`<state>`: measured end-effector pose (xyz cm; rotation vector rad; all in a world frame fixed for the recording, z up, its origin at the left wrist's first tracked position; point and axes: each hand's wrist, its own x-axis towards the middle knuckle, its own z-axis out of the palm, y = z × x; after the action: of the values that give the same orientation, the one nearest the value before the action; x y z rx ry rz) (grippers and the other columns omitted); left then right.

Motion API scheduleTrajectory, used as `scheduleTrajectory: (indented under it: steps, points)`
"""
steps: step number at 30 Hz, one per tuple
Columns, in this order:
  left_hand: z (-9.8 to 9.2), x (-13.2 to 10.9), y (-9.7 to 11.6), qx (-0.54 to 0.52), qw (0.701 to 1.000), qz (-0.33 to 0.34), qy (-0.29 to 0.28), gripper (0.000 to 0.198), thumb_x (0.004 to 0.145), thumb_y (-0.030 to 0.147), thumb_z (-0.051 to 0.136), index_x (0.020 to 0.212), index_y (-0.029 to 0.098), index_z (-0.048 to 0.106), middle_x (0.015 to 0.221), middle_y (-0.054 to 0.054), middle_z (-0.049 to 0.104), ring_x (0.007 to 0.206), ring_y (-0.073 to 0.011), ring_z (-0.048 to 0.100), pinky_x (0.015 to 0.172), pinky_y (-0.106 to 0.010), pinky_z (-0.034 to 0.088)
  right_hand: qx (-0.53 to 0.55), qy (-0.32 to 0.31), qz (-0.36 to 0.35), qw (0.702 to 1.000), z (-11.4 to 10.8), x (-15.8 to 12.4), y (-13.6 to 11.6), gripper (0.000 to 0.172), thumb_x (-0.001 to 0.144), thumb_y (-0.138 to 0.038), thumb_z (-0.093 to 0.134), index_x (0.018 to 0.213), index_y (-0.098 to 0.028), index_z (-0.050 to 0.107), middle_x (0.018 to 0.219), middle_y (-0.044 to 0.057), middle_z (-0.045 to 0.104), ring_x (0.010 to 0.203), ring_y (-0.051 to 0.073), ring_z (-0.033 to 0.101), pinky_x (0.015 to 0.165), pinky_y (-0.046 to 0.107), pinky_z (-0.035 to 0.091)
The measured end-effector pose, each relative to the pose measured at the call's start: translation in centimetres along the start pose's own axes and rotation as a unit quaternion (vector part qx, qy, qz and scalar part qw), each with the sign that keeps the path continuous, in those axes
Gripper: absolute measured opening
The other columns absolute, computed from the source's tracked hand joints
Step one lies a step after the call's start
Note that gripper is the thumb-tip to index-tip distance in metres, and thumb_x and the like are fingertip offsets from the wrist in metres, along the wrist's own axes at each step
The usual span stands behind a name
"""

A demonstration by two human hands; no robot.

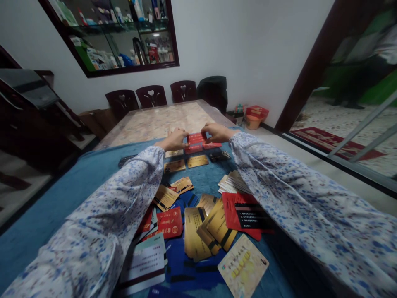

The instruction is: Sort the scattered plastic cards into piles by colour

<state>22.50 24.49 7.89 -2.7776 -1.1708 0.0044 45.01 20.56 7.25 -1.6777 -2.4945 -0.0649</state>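
Note:
At the far part of the blue cloth, my left hand [174, 139] pinches the left edge of a red card [196, 138]. My right hand [216, 133] closes on the same card's right edge, thumb and finger bent. Just below it lie another red card [193, 149] and a red card to its right [212, 145]. Nearer me are a gold card [197, 161], a second gold card [174, 166] and a black card [219, 156]. A pale card [174, 153] sits partly under my left wrist. My sleeves hide some cards.
Closer in lie fanned gold cards [194, 231], red cards [169, 222], white cards [235, 182], blue cards [192, 271] and a square-looking beige card [243, 265]. Blue cloth [93, 174] covers the near table; chairs [151, 96] stand beyond. A person's legs show through the doorway at right.

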Motion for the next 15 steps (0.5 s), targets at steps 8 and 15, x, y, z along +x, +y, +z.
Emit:
scheduleTrajectory:
  steps: [8, 15]
  points:
    - [1.1, 0.3, -0.1, 0.004, 1.0, -0.004, -0.023, 0.045, 0.087, 0.036, 0.064, 0.127, 0.018, 0.071, 0.135, -0.017, 0.064, 0.132, -0.0385, 0.051, 0.106, -0.052, 0.045, -0.015, -0.009, -0.004, 1.0, 1.3, 0.6, 0.3, 0.031, 0.085, -0.036, 0.08, 0.11, -0.018, 0.077, 0.12, 0.011, 0.065, 0.111, 0.026, 0.065, 0.092, 0.028, 0.047]
    - [2.4, 0.4, -0.3, -0.002, 0.999, 0.001, -0.039, 0.042, 0.087, 0.037, 0.061, 0.122, 0.017, 0.072, 0.132, -0.015, 0.066, 0.132, -0.0372, 0.051, 0.11, -0.052, 0.044, -0.033, -0.033, 0.009, 0.999, 2.6, 1.1, -0.3, 0.037, 0.084, -0.032, 0.081, 0.118, -0.017, 0.077, 0.126, 0.013, 0.068, 0.117, 0.028, 0.064, 0.093, 0.029, 0.046]
